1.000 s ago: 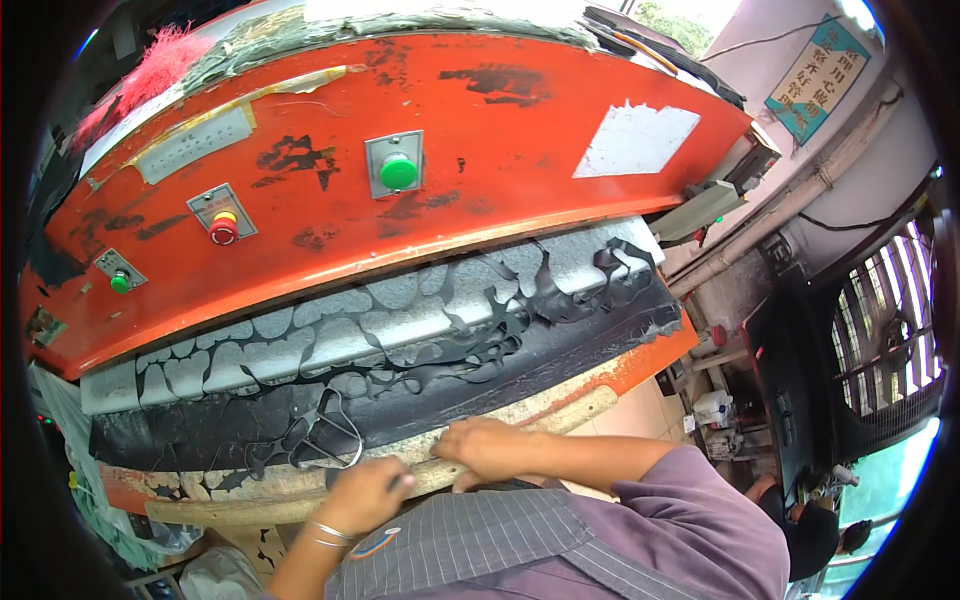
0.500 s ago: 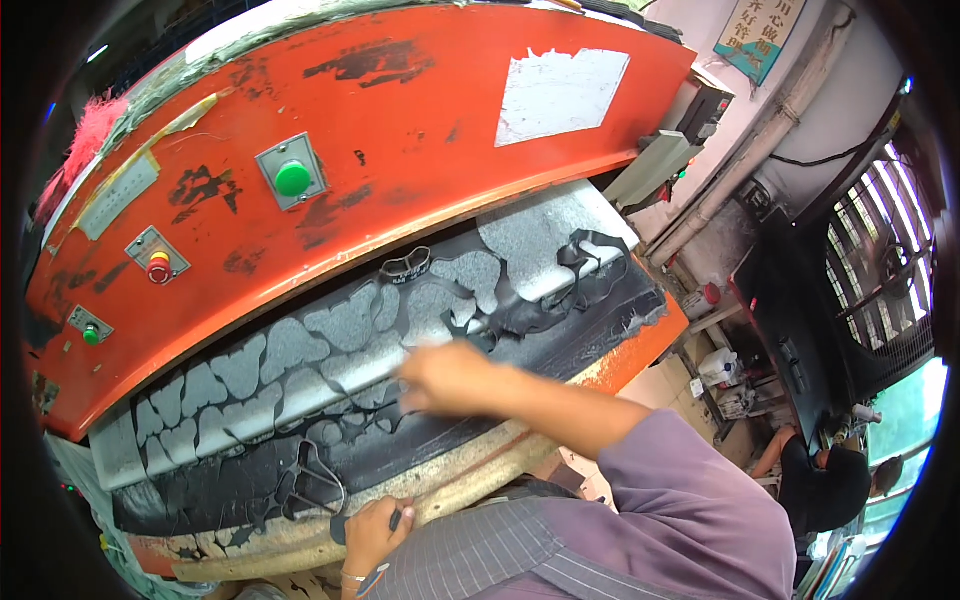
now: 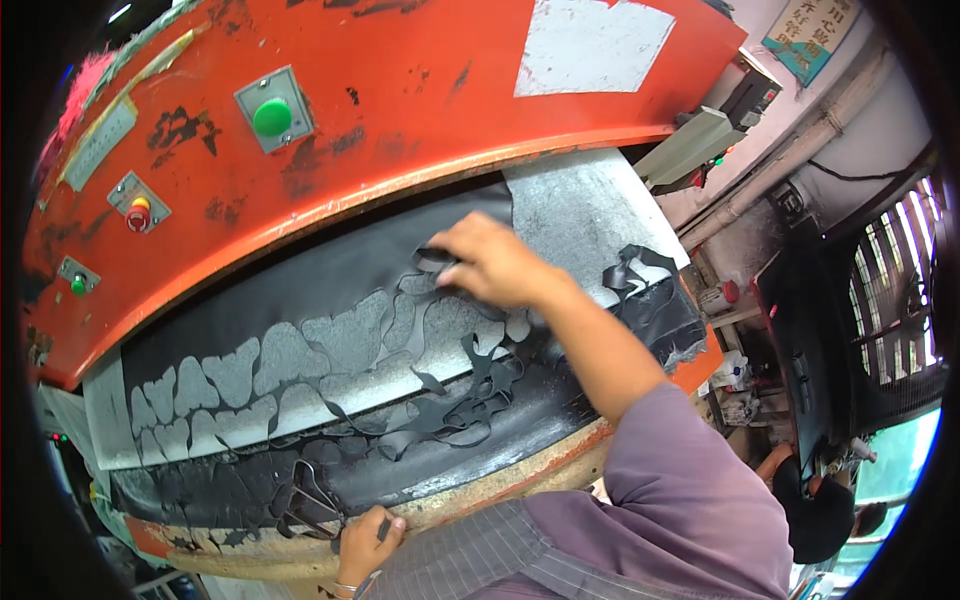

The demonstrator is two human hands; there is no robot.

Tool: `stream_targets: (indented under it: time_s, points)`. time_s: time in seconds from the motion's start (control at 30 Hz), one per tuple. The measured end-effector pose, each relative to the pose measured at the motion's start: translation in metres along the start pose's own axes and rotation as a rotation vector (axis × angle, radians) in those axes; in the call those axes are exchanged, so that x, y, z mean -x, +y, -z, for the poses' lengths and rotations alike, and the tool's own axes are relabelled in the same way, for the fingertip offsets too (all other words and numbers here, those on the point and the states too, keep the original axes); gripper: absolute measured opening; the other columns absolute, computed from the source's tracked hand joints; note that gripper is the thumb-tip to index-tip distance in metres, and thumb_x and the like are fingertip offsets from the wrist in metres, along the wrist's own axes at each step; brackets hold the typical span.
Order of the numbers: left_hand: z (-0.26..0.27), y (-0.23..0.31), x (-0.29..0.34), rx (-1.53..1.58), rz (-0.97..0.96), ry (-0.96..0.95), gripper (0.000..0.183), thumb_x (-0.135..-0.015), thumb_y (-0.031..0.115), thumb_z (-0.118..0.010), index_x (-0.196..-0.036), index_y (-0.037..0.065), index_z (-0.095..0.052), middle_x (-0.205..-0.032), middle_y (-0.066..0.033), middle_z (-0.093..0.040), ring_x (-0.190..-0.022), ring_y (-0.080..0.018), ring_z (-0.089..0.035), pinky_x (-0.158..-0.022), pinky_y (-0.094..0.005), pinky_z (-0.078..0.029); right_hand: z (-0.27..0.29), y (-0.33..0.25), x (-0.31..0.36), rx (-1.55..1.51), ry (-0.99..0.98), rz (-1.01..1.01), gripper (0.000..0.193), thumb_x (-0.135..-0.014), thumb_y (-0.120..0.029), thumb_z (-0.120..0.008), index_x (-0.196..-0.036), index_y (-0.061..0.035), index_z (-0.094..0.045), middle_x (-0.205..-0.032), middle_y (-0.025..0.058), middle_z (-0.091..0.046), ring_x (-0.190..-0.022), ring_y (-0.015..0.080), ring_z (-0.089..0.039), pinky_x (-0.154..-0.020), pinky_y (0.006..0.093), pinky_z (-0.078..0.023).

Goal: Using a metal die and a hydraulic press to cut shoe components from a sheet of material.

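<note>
My right hand reaches over the bed with its fingers closed at a small metal cutting die near the edge of the uncut black sheet. In front of that sheet lies a cut-out web of the same black material, with rows of rounded holes showing the grey board below. My left hand rests by the padded front edge, closed on a small dark object I cannot make out. Beside it stands a larger metal-strip cutting die.
Behind the bed rises the orange machine body with a green button and a red stop knob. Tangled black scraps hang over the front. Another person is at the far right.
My right hand has moved up and back to the small cutting die. The cut web has shifted forward, and a broad uncut black area now shows behind it. My left hand stays at the front edge.
</note>
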State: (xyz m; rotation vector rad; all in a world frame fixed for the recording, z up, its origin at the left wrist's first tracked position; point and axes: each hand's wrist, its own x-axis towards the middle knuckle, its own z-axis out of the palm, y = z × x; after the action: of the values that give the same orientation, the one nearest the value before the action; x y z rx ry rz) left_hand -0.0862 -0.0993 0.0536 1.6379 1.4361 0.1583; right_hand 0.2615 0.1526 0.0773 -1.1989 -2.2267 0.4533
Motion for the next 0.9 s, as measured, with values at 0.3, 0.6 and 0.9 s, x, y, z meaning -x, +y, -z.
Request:
stream_targets:
  time_s: [0.3,0.6,0.9]
  points:
    - [0.007,0.021,-0.002,0.0,0.015,0.04,0.03,-0.087,0.031,-0.061,-0.08,0.003,-0.059,-0.076,-0.0183,-0.063,-0.074,-0.0405,-0.06,-0.065,-0.0436,-0.046,0.007,0.104,0.043,-0.046,0.047,-0.034,0.05,-0.072,-0.019,-0.079,-0.118,-0.0087,-0.063,-0.106,0.0085,-0.064,-0.108,0.029,-0.053,-0.095,0.0382,-0.042]
    - [0.001,0.01,0.002,0.04,0.076,-0.01,0.032,-0.088,0.034,-0.06,-0.079,0.004,-0.059,-0.071,-0.0161,-0.062,-0.068,-0.0376,-0.06,-0.061,-0.0425,-0.045,0.004,0.109,0.05,-0.101,-0.012,-0.157,0.053,-0.066,-0.027,-0.083,-0.115,-0.0188,-0.067,-0.105,0.0081,-0.063,-0.106,0.0274,-0.053,-0.094,0.0378,-0.042]
    - [0.028,0.003,-0.011,0.693,0.077,0.03,0.029,-0.093,0.029,-0.057,-0.079,0.004,-0.053,-0.062,-0.0079,-0.056,-0.052,-0.0199,-0.054,-0.051,-0.0312,-0.043,0.016,0.104,0.04,-0.032,0.004,-0.172,0.073,-0.064,-0.03,-0.084,-0.131,-0.0196,-0.056,-0.12,0.0125,-0.059,-0.114,0.0306,-0.049,-0.099,0.0406,-0.04]
